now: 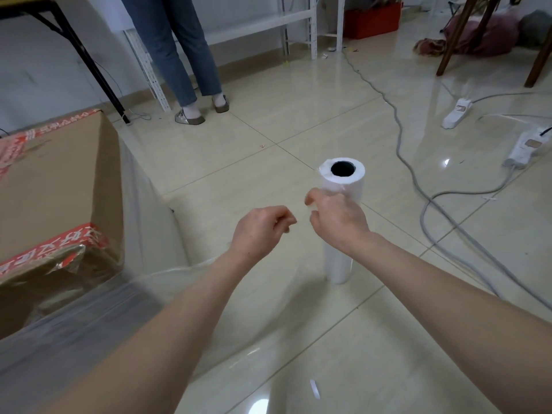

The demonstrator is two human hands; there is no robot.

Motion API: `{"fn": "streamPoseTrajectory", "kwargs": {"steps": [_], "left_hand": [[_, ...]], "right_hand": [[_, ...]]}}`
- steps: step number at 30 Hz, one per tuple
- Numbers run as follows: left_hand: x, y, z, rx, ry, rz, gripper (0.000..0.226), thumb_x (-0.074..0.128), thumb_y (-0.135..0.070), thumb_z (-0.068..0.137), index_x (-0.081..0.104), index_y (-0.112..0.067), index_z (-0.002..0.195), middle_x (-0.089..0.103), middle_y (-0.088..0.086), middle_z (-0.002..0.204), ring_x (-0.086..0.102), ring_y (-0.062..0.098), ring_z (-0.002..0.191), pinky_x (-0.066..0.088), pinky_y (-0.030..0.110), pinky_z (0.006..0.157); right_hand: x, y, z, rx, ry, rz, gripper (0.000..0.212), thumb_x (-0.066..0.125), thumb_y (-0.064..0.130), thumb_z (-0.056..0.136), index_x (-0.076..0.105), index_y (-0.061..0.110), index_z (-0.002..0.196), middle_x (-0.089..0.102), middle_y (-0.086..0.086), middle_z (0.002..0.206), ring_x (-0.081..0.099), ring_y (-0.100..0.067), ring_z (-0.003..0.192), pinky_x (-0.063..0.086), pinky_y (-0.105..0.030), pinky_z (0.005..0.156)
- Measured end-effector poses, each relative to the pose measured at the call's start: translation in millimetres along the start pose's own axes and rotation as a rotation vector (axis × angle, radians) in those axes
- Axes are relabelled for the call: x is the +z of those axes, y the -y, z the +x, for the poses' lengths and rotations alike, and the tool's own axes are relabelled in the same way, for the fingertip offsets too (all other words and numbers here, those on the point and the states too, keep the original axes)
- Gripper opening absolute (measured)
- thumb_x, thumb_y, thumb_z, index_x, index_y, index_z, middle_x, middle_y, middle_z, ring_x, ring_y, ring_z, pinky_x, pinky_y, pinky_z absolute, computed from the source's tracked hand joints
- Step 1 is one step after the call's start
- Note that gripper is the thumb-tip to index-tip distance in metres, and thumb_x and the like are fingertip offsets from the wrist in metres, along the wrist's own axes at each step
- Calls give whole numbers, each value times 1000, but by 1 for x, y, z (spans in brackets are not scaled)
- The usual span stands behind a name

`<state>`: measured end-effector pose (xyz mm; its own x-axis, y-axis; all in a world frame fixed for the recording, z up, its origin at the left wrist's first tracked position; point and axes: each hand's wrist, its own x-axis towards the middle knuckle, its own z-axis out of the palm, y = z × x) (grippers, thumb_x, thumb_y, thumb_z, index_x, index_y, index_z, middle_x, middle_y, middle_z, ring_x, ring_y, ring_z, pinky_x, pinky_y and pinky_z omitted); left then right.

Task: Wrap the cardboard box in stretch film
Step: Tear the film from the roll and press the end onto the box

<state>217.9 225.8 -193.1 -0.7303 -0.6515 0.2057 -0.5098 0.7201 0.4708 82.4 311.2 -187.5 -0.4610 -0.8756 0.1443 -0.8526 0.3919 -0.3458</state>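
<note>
A large cardboard box (56,186) with red printed tape stands on the floor at the left. Clear stretch film (143,204) hangs over its right side and spreads across the floor toward me. A white roll of stretch film (343,180) stands upright on the tiles in the middle. My right hand (337,218) is in front of the roll, fingers curled, pinching the film's loose edge near the roll's upper part. My left hand (263,228) hovers just left of it with fingers curled, apparently pinching the same thin film.
Another person's legs (185,55) stand at the back by a white metal rack (298,22). Grey cables (418,186) and white power strips (522,147) lie on the floor at the right. A black table leg (89,61) rises behind the box; wooden legs (457,37) stand far right.
</note>
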Motion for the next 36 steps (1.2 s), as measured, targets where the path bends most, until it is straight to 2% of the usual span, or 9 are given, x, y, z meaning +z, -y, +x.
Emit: {"fn": "streamPoseTrajectory", "kwargs": {"steps": [3,7,10,13,16,19,22,29,36], "left_hand": [[-4,12,0,-96,10,-97,8,61,-20,89,65,-24,83,67,-13,67,65,9,72,53,34,75],[2,13,5,-276,6,-187,12,63,-27,87,56,-23,96,69,-12,68,66,16,82,53,37,75],[1,18,14,-480,-53,-123,51,61,-32,90,42,-13,133,67,-1,109,55,24,113,46,37,93],[-11,8,20,-261,-264,318,53,57,-23,90,38,-14,139,47,6,135,40,28,126,36,38,98],[-15,-7,28,111,-475,300,44,55,-23,78,57,-12,120,58,7,118,52,31,111,44,38,88],[5,-18,23,359,-221,300,51,51,-36,76,62,-11,118,64,5,114,56,30,107,51,38,84],[27,-24,16,117,166,271,61,64,-35,84,44,-18,139,53,-3,134,49,20,120,45,36,94],[36,-23,21,-129,79,-92,14,63,-14,87,73,-6,93,70,13,81,67,27,69,56,40,70],[32,-17,15,-34,73,-49,13,57,-3,87,70,-4,86,69,9,78,59,23,66,53,35,69]], "right_hand": [[3,-1,-4,-102,118,30,65,43,9,87,29,39,143,64,-9,84,58,-28,87,49,-33,70],[12,-8,-2,-27,133,-73,28,44,20,98,58,19,122,66,-10,101,57,-30,102,46,-32,73],[15,-8,0,-25,94,-54,28,40,22,101,65,10,102,68,-13,89,60,-31,93,46,-31,66],[14,-8,-2,-28,72,-51,30,39,23,102,66,9,100,68,-13,88,61,-31,90,47,-32,66],[15,-10,-2,-9,78,-37,29,39,20,101,65,9,98,67,-15,88,64,-31,86,51,-34,68],[15,-9,-1,22,95,-2,26,40,16,97,65,11,97,67,-15,91,67,-31,87,51,-34,70],[13,-9,-1,27,117,8,25,42,17,98,66,13,103,67,-11,96,66,-28,90,51,-33,72],[13,-13,-3,29,119,32,28,40,17,97,67,13,100,69,-12,91,65,-27,90,52,-33,70],[17,-9,-2,90,74,-84,22,43,16,96,65,14,94,65,-9,97,56,-24,77,37,-28,60]]}}
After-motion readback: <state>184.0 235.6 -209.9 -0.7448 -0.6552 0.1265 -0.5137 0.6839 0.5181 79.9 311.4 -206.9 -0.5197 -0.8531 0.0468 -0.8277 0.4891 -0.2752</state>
